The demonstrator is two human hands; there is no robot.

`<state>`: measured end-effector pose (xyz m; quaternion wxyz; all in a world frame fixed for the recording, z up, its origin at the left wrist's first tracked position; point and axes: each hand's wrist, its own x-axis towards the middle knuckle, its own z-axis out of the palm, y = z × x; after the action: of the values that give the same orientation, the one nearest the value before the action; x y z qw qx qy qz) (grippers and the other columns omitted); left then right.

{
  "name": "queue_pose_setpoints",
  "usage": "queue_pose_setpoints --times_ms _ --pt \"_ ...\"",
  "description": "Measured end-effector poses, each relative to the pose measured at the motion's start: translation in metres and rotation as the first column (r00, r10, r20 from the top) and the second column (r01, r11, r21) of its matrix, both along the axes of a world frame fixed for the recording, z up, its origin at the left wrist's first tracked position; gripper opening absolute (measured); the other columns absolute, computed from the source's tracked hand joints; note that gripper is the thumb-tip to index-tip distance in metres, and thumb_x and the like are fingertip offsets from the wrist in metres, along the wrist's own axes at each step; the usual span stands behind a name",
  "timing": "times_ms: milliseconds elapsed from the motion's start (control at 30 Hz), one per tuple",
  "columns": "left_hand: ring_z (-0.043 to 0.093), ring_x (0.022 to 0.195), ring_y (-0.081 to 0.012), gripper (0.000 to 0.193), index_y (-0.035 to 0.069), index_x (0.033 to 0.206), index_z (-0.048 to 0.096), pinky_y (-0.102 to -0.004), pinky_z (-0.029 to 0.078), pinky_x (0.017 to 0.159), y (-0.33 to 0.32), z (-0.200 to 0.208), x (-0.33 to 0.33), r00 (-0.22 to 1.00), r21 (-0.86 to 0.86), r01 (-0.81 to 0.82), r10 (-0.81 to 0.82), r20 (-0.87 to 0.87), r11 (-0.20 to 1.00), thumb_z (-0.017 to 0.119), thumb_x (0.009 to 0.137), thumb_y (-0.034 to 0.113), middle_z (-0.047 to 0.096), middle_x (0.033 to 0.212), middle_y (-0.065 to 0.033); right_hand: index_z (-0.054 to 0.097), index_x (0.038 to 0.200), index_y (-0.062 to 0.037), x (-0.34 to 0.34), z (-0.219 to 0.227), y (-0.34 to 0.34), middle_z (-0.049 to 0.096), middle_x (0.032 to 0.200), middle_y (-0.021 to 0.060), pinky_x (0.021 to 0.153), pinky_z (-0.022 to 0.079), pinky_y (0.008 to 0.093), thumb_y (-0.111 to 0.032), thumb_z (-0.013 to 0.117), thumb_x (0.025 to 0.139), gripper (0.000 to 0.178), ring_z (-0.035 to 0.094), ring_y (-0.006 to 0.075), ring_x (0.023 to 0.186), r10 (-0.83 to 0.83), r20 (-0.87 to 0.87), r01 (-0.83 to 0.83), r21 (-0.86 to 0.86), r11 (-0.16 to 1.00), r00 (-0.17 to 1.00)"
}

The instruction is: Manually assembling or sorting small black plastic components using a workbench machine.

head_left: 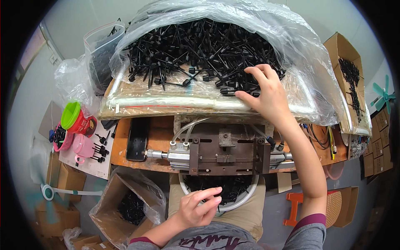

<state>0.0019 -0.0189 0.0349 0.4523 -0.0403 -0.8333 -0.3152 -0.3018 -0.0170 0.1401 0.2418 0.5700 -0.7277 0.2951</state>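
One black part (228,91) lies near the front edge of the plastic-lined tray (162,103), about midway along it, just left of the thumb tip of the right hand (268,93). Its long axis runs roughly side to side, nearly parallel to that edge — so one end points toward the thumb. The right fingers are parted wide, thumb low and index finger above, with the gap facing left toward the heap of black parts (200,46); whether the thumb touches the near part, I cannot tell. The right hand is clearly the nearer one. The left hand (196,210) is well apart, below the near edge of the table (160,135), at the near-left rim of a white-rimmed basin (251,192) on the lap. Its fingers are curled, thumb close to them — whether they hold anything, I cannot tell. Between the hands, at the middle of the table's near edge, sits a metal fixture (225,152); a black phone-like slab (137,139) lies by the table's left edge. Clear plastic sheeting (291,29) surrounds the heap toward the tray's far edge.
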Motion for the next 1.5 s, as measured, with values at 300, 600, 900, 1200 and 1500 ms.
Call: queue_pose_setpoints --times_ms 300,600,900,1200,1500 --pt "0.065 0.065 -0.0184 0.084 0.015 0.145 0.028 -0.0253 0.051 0.057 0.004 -0.016 0.006 0.998 0.063 0.036 -0.032 -0.063 0.997 0.065 0.075 -0.012 0.041 0.130 -0.0289 0.063 0.098 -0.0080 0.006 -0.013 -0.001 0.055 0.102 0.0089 0.084 0.048 0.0388 -0.016 0.076 0.075 0.028 0.056 0.0284 0.097 0.027 0.134 -0.026 -0.009 1.000 0.991" --pt "0.065 0.063 -0.0170 0.069 0.016 0.132 0.043 -0.0254 0.053 0.055 0.011 -0.020 0.002 0.994 0.149 0.008 0.008 -0.107 0.989 0.069 0.073 -0.008 0.052 0.124 -0.0253 0.059 0.094 -0.0039 0.002 -0.018 0.004 0.057 0.094 0.0110 0.077 0.048 0.0379 -0.007 0.070 0.078 0.020 0.058 0.0287 0.091 0.050 0.051 -0.046 -0.067 0.997 0.997" --pt "0.065 0.065 -0.0161 0.063 0.012 0.128 0.048 -0.0249 0.054 0.056 0.010 -0.018 0.002 0.998 0.131 0.007 0.002 -0.063 0.991 0.069 0.072 -0.007 0.057 0.121 -0.0205 0.060 0.104 -0.0007 0.006 -0.009 0.013 0.061 0.094 0.0104 0.072 0.049 0.0295 -0.002 0.067 0.082 0.023 0.062 0.0230 0.083 0.143 0.338 -0.085 -0.181 0.980 0.930" --pt "0.065 0.066 -0.0184 0.055 0.007 0.124 0.051 -0.0264 0.055 0.059 0.005 -0.002 -0.009 0.997 0.098 0.070 -0.066 -0.037 0.993 0.067 0.073 -0.008 0.059 0.118 -0.0185 0.059 0.108 0.0010 0.001 0.021 0.041 0.060 0.092 0.0030 0.067 0.046 0.0225 -0.011 0.067 0.090 0.023 0.055 0.0060 0.077 0.328 0.836 -0.019 -0.357 0.934 0.441" --pt "0.046 0.131 -0.0276 0.051 -0.002 0.149 0.026 -0.0408 0.044 0.104 -0.001 0.029 -0.041 0.847 0.954 0.296 -0.476 -0.238 0.051 0.042 0.103 0.013 0.041 0.146 -0.0218 0.063 0.107 0.0054 0.106 -0.037 0.077 0.060 0.101 0.0154 0.069 0.055 0.0282 0.004 0.067 0.075 0.033 0.064 0.0243 0.086 0.289 -0.144 -0.314 -0.197 0.929 0.946"
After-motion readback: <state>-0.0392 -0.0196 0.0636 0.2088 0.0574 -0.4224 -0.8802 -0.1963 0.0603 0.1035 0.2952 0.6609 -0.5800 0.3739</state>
